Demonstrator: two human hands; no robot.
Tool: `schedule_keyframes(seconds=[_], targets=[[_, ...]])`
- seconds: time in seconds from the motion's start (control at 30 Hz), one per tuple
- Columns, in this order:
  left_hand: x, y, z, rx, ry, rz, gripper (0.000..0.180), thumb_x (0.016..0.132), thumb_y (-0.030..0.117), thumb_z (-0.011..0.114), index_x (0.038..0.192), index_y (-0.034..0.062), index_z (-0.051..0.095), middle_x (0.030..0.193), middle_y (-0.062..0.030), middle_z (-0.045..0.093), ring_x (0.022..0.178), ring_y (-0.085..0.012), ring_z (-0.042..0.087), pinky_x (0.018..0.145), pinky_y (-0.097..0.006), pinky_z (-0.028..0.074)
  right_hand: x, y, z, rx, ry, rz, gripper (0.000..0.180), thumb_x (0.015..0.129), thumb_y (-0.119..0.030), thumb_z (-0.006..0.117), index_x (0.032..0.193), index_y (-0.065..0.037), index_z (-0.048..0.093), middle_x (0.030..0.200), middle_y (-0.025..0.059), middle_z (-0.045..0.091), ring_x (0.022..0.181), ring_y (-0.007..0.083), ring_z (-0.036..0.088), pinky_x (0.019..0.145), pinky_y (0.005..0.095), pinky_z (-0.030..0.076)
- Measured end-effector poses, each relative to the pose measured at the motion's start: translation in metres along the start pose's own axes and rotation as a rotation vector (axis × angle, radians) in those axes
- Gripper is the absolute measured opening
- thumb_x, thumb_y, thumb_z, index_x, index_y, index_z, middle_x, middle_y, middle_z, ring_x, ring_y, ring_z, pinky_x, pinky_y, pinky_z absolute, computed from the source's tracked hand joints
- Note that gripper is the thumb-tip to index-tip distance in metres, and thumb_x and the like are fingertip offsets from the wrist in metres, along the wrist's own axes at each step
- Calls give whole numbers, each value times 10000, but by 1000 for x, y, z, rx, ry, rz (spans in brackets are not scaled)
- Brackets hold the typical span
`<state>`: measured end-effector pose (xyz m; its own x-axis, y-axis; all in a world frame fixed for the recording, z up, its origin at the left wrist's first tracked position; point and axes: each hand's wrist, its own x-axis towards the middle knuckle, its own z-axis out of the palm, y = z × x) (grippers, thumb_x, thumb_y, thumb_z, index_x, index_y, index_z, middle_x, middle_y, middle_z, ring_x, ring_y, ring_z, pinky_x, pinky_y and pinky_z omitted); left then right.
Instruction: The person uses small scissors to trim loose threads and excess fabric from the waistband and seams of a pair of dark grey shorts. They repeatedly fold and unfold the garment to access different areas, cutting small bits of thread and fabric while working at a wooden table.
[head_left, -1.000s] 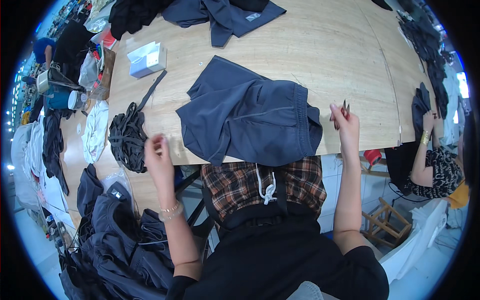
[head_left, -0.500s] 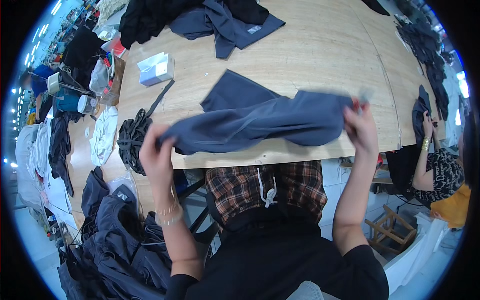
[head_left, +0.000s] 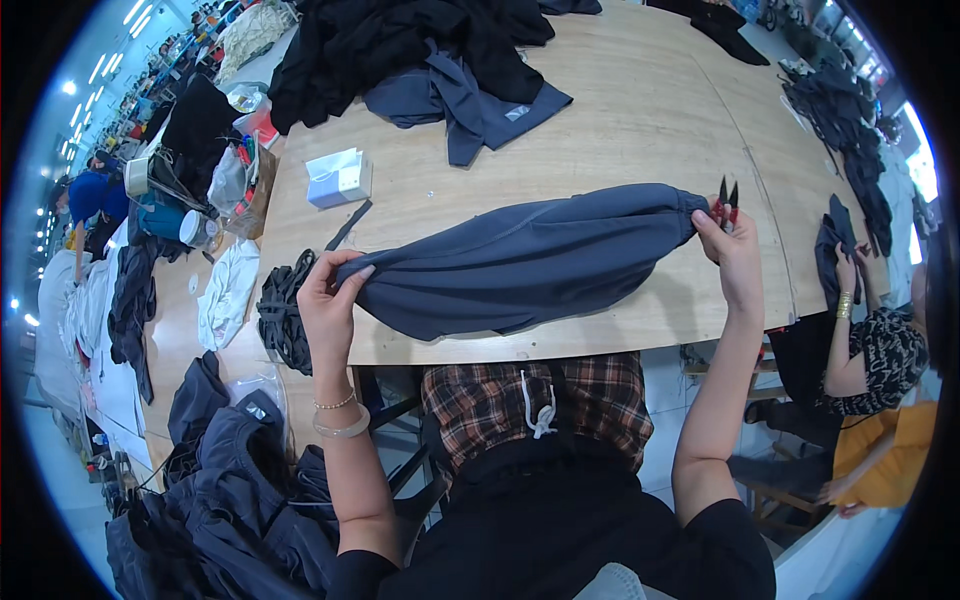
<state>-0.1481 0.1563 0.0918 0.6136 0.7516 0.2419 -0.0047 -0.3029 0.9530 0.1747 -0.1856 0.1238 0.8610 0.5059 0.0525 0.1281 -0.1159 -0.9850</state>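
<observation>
A dark blue-grey garment (head_left: 530, 260) is stretched sideways above the near edge of the wooden table, its long tube-like part sagging in folds. My left hand (head_left: 332, 285) pinches the gathered left end between thumb and fingers. At the other end, my right hand (head_left: 732, 250) grips a narrow cuff-like edge. The same hand also holds a small pair of thread snips (head_left: 729, 198) with red on the handles, its dark blades pointing up and away. Whether the garment is a sleeve or a trouser leg I cannot tell.
A tissue box (head_left: 339, 180) stands on the table (head_left: 640, 130) near a coil of dark strips (head_left: 287, 315). Black and grey clothes (head_left: 400, 50) are heaped at the far side; more garments (head_left: 235, 490) lie at lower left. Another person (head_left: 870, 340) works at the right.
The garment has been pulled out lengthwise, and its flap that lay on the table behind is no longer seen. Both hands keep their hold; the snips now show sharply, pointing up.
</observation>
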Motion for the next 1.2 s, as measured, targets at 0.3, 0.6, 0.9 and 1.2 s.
schedule_keyframes(seconds=[0.3, 0.6, 0.9, 1.2], targets=[[-22, 83, -38, -204, -156, 27, 265, 846, 215, 753, 855, 7, 590, 800, -10, 589, 729, -74, 503, 674, -218, 389, -30, -43, -35, 326, -6, -175, 274, 783, -95, 778, 1013, -11, 654, 824, 21, 639, 639, 59, 548, 540, 155, 344], [73, -9, 3, -3, 202, -9, 242, 988, 179, 645, 1159, 8, 649, 951, -43, 666, 853, -99, 595, 741, -242, 464, 129, -44, 6, -23, -77, -175, 250, 1002, -256, 606, 1168, -74, 655, 1056, 39, 700, 738, 72, 624, 631, 237, 459], [-30, -82, 36, 310, -112, -191, 443, 887, 220, 746, 1285, 73, 620, 1195, -129, 647, 1117, -240, 598, 954, -375, 474, 4, 60, 66, -252, -227, -128, 180, 985, -139, 596, 1062, -25, 712, 933, 11, 661, 829, 90, 588, 758, 246, 480], [-39, -126, 54, 524, -280, 27, 119, 807, 79, 750, 916, 34, 730, 1030, -83, 674, 976, -262, 587, 866, -356, 479, -138, 121, 123, -729, -863, -109, 155, 904, -172, 670, 1043, -107, 655, 926, 76, 715, 857, 325, 686, 708, 430, 524]])
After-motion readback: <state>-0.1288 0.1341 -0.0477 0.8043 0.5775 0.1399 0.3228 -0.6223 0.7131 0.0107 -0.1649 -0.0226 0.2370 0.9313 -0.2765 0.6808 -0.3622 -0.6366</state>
